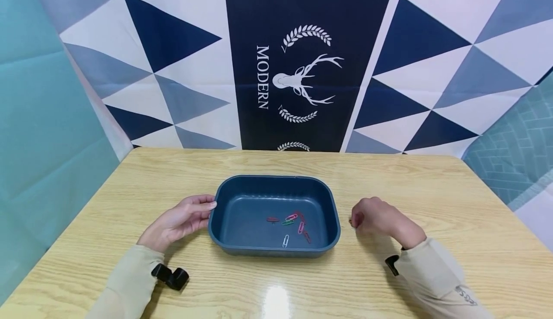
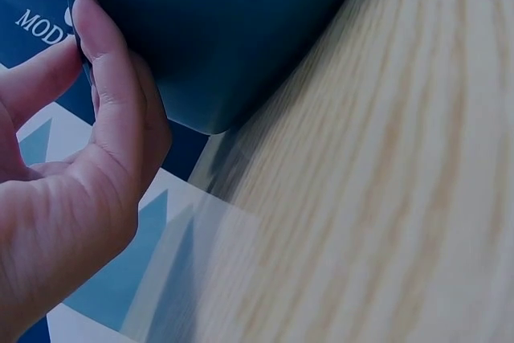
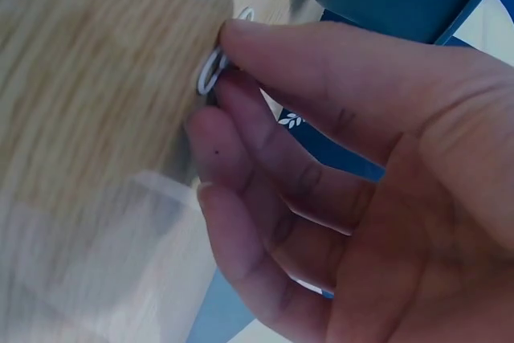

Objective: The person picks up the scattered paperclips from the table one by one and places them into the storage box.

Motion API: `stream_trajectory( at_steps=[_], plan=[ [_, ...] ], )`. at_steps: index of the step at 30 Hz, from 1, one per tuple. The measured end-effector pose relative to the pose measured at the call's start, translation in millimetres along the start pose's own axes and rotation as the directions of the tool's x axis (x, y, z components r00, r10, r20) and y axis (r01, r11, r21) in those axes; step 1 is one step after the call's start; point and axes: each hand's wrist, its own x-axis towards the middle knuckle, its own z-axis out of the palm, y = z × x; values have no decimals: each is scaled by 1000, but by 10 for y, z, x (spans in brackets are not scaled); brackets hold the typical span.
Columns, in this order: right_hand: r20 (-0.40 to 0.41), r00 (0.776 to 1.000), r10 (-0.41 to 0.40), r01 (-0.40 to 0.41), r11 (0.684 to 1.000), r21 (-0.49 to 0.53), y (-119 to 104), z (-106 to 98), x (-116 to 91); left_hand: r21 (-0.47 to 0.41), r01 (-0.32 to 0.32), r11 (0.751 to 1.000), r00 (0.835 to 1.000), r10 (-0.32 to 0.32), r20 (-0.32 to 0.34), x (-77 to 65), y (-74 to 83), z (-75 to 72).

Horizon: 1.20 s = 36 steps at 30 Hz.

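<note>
A dark blue rectangular plastic tub [image 1: 250, 232] sits on the table, with several red, pink, green and white paper clips on its floor. Among these are a white paper clip [image 1: 285, 241] near the front wall and a green paper clip [image 1: 288, 222] further back. My left hand [image 1: 186, 219] grips the tub's left rim between thumb and fingers, as the left wrist view shows at the tub wall [image 2: 217, 54]. To the right of the tub, my right hand [image 1: 376, 217] pinches a white paper clip [image 3: 210, 71] between thumb and index finger, close over the tabletop.
The wood-grain table [image 1: 276, 276] extends around the tub on all sides. Behind it hangs a patterned cloth [image 1: 186, 36] with triangles and a deer print. Pale teal cloth [image 1: 39, 117] borders the left. A black wrist camera [image 1: 170, 277] sits at my left sleeve.
</note>
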Motion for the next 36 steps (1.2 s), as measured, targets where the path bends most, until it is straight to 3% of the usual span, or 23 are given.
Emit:
stream_trajectory(
  at_steps=[17,31,36],
  plan=[
    [49,998,24,-26,999,34,7,-30,-9,-18,11,1000,1000,-11,-11,5,3,2],
    [78,996,-32,28,998,51,42,-84,-16,16,-9,1000,1000,9,-10,13,-13,-25],
    [74,997,14,-22,994,110,62,-103,-23,29,-10,1000,1000,10,-7,13,-23,-34]
  ],
)
